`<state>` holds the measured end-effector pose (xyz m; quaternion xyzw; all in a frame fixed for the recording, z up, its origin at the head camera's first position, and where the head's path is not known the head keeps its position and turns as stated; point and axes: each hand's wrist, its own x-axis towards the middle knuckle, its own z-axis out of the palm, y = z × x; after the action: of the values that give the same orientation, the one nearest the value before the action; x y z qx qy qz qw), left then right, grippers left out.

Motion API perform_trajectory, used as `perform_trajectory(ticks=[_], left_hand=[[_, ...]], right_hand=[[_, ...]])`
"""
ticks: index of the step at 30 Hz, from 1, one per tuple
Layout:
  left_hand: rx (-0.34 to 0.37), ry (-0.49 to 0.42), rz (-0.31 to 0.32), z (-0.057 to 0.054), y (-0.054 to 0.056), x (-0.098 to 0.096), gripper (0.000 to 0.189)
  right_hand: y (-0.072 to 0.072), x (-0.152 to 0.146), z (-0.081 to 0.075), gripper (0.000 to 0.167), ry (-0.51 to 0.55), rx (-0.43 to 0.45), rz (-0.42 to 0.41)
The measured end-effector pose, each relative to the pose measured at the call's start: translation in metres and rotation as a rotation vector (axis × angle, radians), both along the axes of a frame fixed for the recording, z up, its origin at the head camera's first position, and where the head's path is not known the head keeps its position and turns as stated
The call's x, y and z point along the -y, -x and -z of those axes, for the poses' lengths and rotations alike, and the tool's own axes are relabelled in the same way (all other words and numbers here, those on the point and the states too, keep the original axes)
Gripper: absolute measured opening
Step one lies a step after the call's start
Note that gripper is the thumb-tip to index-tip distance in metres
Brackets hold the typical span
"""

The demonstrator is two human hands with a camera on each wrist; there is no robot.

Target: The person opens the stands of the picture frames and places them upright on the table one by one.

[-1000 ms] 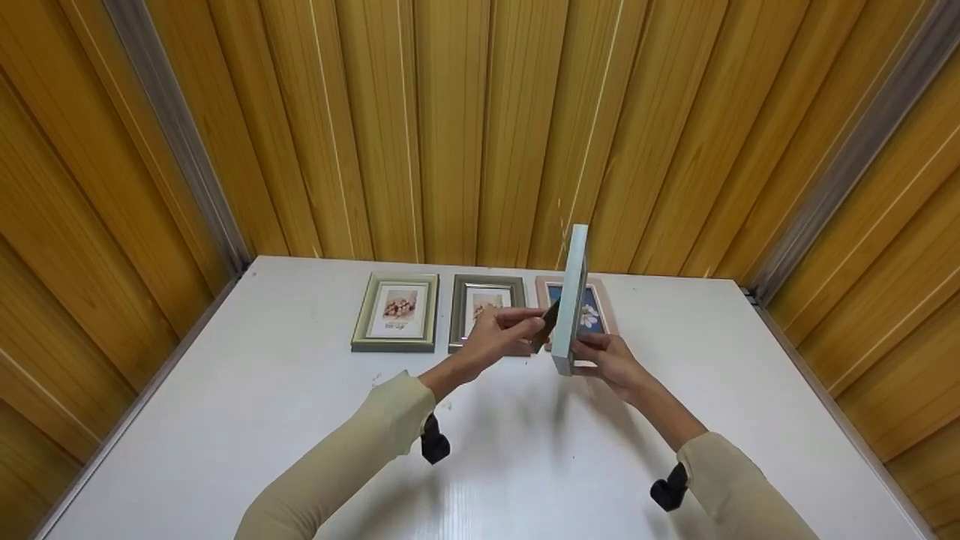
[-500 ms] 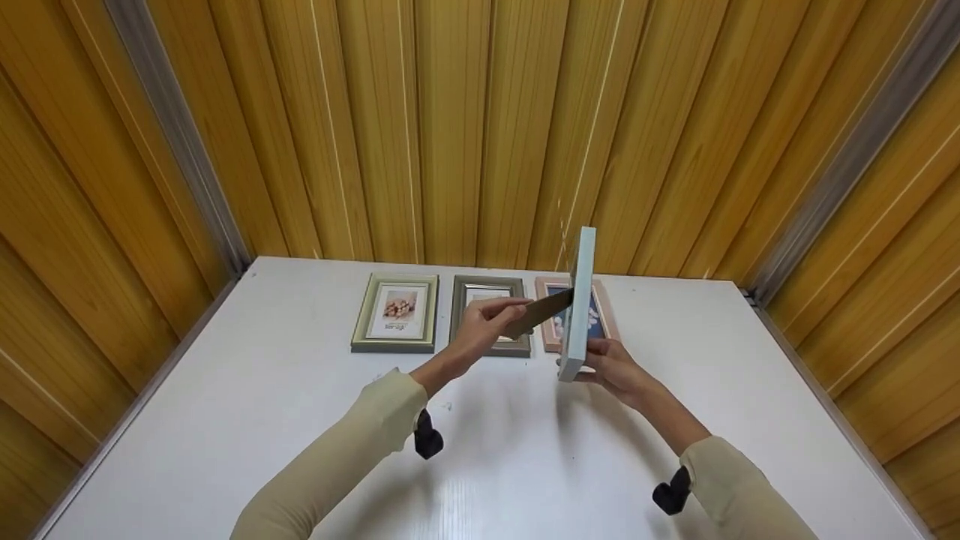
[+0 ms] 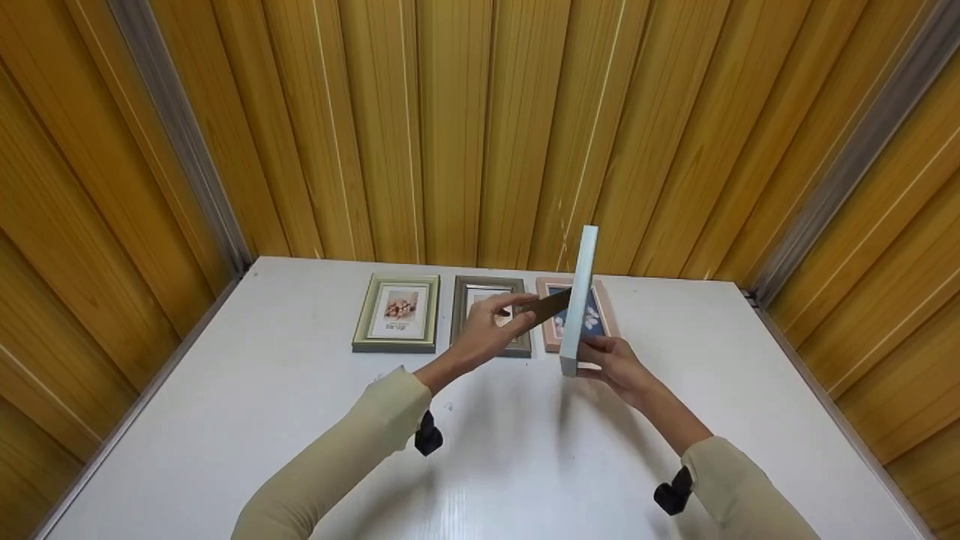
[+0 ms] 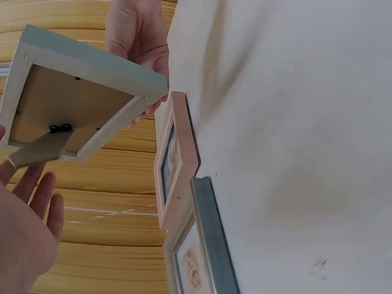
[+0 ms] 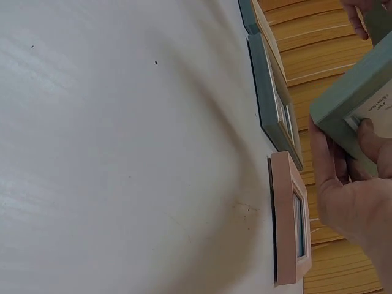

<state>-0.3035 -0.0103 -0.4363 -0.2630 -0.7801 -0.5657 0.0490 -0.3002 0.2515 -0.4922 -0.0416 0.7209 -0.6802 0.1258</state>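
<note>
A pale blue picture frame (image 3: 581,292) is held upright off the table, edge-on in the head view. My right hand (image 3: 619,367) grips its lower edge; the right wrist view shows the thumb (image 5: 370,138) on the front and fingers behind. The left wrist view shows the frame's brown backing (image 4: 67,101). From a dark hinge (image 4: 60,128) there, a brown stand leg (image 4: 46,149) slants outward. My left hand (image 3: 484,330) pinches the leg's free end between thumb and fingers. Most of the frame's front is hidden.
Lying in a row at the back of the white table (image 3: 300,420) are a green-gold frame (image 3: 360,347), a grey-brown frame (image 3: 459,300) partly behind my left hand, and a pink frame (image 3: 604,300) behind the held one. A wood-patterned wall (image 3: 450,135) rises behind.
The stand leg has swung out from the frame's back, drawn leftward by my left hand. Since then that hand has come slightly back toward the frame. The frame has shifted a little right.
</note>
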Motion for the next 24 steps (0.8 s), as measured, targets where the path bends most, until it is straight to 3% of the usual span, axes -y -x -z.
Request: perform_trajectory(ticks=[2,5,12,19,24], left_hand=[[-0.11,0.071,-0.035,-0.003,-0.001,-0.005,0.036],[-0.194,0.149,-0.066,-0.008,-0.003,-0.014,0.037],[-0.134,0.159,-0.027,-0.008,-0.006,-0.036,0.032],[-0.034,0.155,-0.094,-0.003,-0.002,-0.058,0.029],[0.01,0.144,-0.181,0.0,0.003,-0.081,0.026]], right_hand=[[0.001,-0.001,-0.001,0.056,-0.011,0.003,0.062],[0.002,-0.003,-0.003,0.056,-0.047,0.007,0.142],[0.0,-0.01,-0.006,0.051,-0.108,-0.024,0.31],[-0.001,-0.023,-0.014,0.049,-0.199,-0.064,0.482],[0.0,-0.037,-0.017,0.047,-0.316,-0.145,0.594]])
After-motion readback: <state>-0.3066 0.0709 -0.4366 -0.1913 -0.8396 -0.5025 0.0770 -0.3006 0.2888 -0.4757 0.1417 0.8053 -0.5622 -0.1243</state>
